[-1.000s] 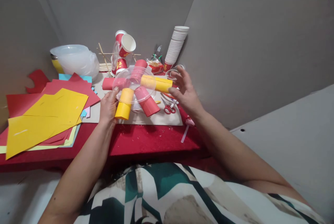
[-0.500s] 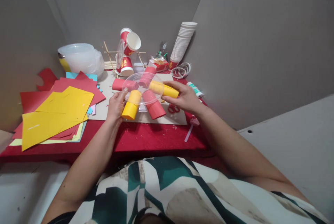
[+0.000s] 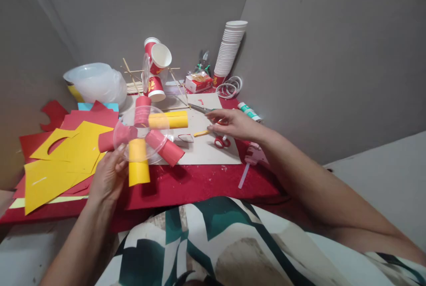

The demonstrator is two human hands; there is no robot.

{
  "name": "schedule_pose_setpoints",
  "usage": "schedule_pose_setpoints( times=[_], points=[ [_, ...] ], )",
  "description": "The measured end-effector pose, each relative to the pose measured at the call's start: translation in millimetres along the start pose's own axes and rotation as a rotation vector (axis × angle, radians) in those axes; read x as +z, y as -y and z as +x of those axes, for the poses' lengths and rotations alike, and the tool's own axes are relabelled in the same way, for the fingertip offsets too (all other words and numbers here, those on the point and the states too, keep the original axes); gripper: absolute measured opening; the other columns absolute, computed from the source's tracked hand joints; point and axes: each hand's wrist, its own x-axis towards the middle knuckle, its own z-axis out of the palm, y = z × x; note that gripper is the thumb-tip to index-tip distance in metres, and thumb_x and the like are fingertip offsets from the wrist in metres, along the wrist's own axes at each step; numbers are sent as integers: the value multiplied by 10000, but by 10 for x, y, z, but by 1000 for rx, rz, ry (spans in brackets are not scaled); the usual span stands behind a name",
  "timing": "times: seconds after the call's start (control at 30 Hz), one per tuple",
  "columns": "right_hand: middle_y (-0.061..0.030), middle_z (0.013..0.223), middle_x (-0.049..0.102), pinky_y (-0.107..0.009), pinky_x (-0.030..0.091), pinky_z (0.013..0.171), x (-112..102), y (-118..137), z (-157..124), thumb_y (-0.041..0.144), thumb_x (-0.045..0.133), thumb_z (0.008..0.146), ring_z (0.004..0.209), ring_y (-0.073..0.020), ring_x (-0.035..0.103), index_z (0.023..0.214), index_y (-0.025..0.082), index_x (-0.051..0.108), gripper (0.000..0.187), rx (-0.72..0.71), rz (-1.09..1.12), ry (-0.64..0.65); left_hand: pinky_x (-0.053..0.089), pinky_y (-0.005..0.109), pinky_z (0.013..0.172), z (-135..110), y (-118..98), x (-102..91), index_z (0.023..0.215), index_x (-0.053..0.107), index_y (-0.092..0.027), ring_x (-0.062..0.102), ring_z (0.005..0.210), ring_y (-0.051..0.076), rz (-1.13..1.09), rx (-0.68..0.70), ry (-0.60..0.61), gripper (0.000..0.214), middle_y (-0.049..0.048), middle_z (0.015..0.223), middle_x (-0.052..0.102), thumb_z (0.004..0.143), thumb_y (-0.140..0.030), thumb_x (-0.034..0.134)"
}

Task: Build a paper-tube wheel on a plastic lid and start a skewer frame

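My left hand pinching clear disc at nine o'clock, red and yellow paper tubes radiating, right hand at three o'clock, over scissors, grip closure I cannot tell.

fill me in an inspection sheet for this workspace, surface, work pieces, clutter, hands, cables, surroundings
Surface: red cloth with pale scraps; grey board on top.
Work pieces: clear plastic disc bearing three red paper tubes and two yellow paper tubes, held up.
Clutter: coloured paper pile at left; red-handled scissors on the board; leaning cup stack and white rings behind.
Left hand: grips the disc's near left edge.
Right hand: at the handles of dark-bladed scissors; how firm its grip is, cannot be told.
Cables: nothing seen.
Surroundings: grey walls behind and at the sides.
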Motion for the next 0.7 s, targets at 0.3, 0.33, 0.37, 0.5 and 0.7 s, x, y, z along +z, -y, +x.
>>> schedule_pose_setpoints(
  times=[0.3,0.33,0.37,0.5,0.7],
  points=[
    [-168,1178,677,-365,463,852,291,337,241,383,614,909,1046,-288,638,1311,154,622,463,-200,-465,333,466,94,469,103,72,111,723,577,-138,566,514,29,14,-12,-29,373,-44,664,636,581,-271,896],
    [-162,1205,664,-352,455,849,340,345,254,414,605,917,1060,-278,629,1337,173,606,484,-228,-459,343,482,102,481,125,83,132,738,587,-140,588,534,40,17,-18,-32,377,-42,679,647,569,-266,900],
    [-148,1222,655,-341,446,846,380,341,262,431,586,929,1068,-267,622,1342,196,604,476,-251,-461,353,491,109,487,145,88,148,748,594,-141,597,540,46,21,-26,-35,382,-45,676,647,561,-264,903],
    [-120,1083,682,-323,419,801,393,240,294,313,477,978,970,-236,624,1107,185,714,298,-216,-547,355,522,122,524,185,55,176,749,592,-146,612,571,55,32,-53,-31,381,-52,668,633,563,-267,902],
    [-174,1016,683,-331,413,752,269,255,334,257,483,948,908,-255,625,1023,105,703,278,-83,-623,280,446,80,461,165,-18,195,650,532,-142,455,470,3,17,-73,17,372,-73,582,521,605,-253,884]
  ],
)
